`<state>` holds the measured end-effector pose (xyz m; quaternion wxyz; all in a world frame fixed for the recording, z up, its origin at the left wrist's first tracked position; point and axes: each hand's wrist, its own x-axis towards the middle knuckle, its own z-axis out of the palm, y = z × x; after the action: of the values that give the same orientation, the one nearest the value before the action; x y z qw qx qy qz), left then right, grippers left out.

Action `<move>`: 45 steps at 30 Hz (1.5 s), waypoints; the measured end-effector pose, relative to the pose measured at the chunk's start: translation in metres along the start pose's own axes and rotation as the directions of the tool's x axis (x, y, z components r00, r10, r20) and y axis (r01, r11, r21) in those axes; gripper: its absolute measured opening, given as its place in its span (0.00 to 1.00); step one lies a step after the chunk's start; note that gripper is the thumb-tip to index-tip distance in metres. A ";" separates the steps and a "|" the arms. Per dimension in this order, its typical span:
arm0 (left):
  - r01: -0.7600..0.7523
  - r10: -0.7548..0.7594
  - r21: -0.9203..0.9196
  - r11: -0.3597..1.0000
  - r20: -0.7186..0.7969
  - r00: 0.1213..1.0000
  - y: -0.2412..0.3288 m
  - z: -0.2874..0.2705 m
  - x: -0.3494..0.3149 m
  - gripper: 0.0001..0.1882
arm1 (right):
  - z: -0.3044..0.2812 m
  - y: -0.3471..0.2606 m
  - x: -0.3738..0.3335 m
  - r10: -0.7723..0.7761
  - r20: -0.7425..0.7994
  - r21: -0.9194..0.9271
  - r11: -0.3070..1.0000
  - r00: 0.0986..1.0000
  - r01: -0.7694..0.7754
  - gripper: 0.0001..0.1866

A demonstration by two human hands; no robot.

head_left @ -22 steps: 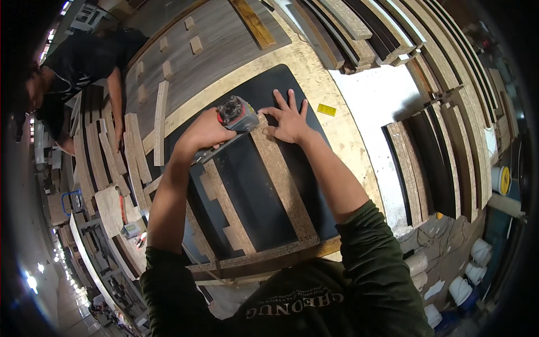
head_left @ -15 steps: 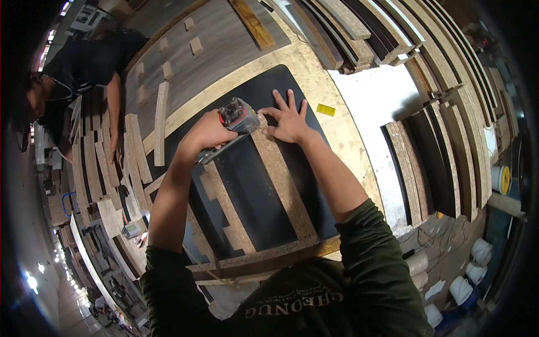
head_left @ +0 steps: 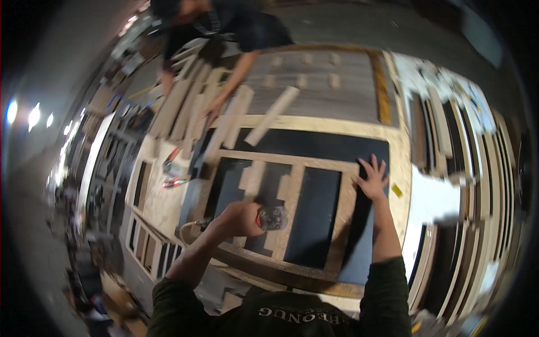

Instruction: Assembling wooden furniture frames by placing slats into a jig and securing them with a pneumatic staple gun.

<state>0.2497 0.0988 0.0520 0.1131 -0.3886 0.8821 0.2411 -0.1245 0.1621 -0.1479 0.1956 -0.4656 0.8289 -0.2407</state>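
My left hand [head_left: 240,218] is wrapped around the handle of a nail gun [head_left: 273,218] with a dark grey head and a red ring. A thin hose runs from its rear. The gun is over the lower middle of a frame of chipboard strips [head_left: 295,227], which lies on a black panel [head_left: 314,140]. My right hand [head_left: 373,178] is open with fingers spread, resting at the frame's far right corner, thumb side touching the strip. Small wood blocks [head_left: 245,178] sit along the inner strips. Motion blurs the gun's nose.
Across the bench a co-worker's hand [head_left: 212,109] reaches to loose wood strips [head_left: 185,106]. One loose strip [head_left: 272,117] lies over the panel's far edge. A grey board [head_left: 348,92] with small blocks lies beyond. Red-handled tools [head_left: 173,182] are at left; long strips [head_left: 449,264] are stacked at right.
My left hand has carried the nail gun from the frame's far right corner back toward the near middle. My right hand stays near that corner. The head view has swung left.
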 end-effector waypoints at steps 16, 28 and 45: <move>0.419 -0.554 -0.376 0.826 -0.410 0.725 -0.334 0.101 -0.218 0.18 | 0.031 0.011 -0.102 0.069 -0.007 0.111 0.992 0.998 -0.068 0.40; 0.747 -0.654 -0.072 0.661 -0.545 0.525 -0.395 0.059 -0.145 0.31 | 0.061 0.000 -0.174 0.199 -0.132 0.386 0.913 0.971 -0.134 0.52; 0.266 -0.379 -0.281 0.922 -0.520 0.766 -0.306 0.032 0.061 0.34 | 0.084 -0.041 -0.201 0.271 -0.297 0.202 0.955 0.916 -0.217 0.50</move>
<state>0.4350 -0.1011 -0.1027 -0.1506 -0.5975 0.7678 0.1754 0.0475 0.2991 -0.1719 0.1244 -0.2950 0.8786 -0.3544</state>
